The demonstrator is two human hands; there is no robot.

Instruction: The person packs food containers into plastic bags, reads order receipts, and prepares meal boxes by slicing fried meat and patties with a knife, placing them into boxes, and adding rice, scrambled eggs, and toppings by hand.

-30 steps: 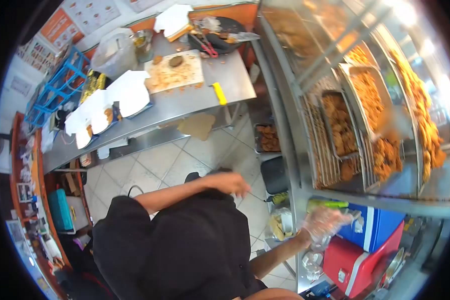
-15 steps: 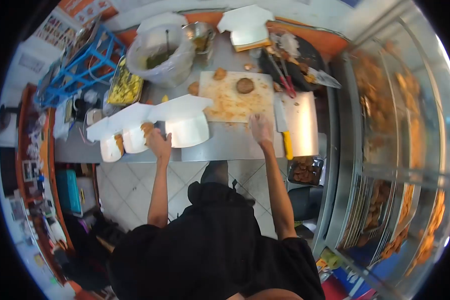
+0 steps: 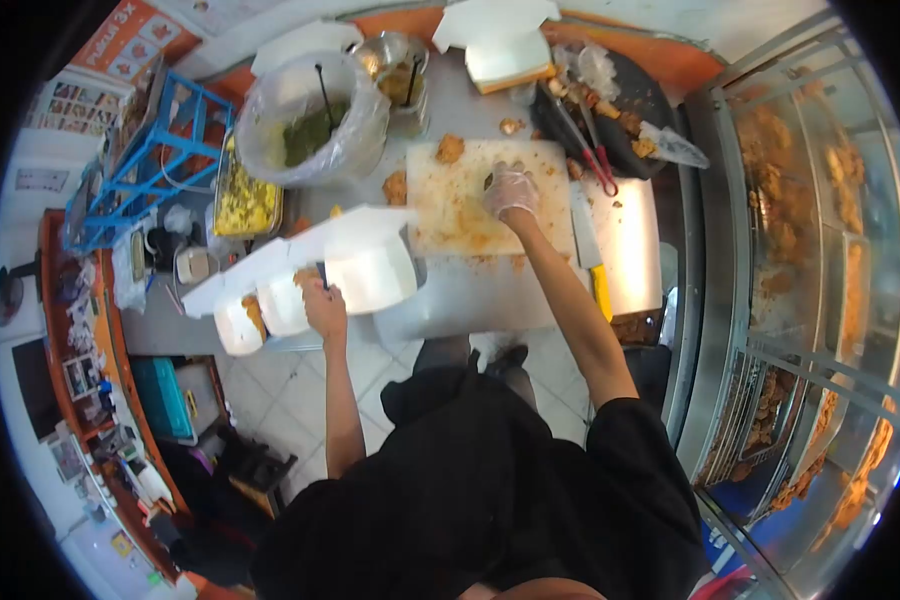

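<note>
My right hand (image 3: pixel 513 188), in a clear plastic glove, lies over the round brown patty (image 3: pixel 489 182) on the white cutting board (image 3: pixel 448 215). Its fingers curve round the patty and hide most of it. My left hand (image 3: pixel 323 308) is at the middle of three white takeaway boxes, its fingers closed at a piece of fried chicken (image 3: pixel 306 275). The open right box (image 3: pixel 372 272) stands beside it, and the left box (image 3: pixel 236 328) holds another fried piece (image 3: pixel 254 314). A knife (image 3: pixel 592 250) with a yellow handle lies right of the board.
Behind the boxes stand a plastic-lined bucket (image 3: pixel 255 150) of green sauce and a tray of yellow food (image 3: pixel 245 205). Red-handled tongs (image 3: pixel 602 170) rest by a black pan (image 3: pixel 642 105). A glass cabinet (image 3: pixel 740 330) of fried food borders the right side.
My right hand has moved forward from the board's front edge onto the patty. My left hand stays at the middle box, its fingers more closed. The camera view has shifted a little.
</note>
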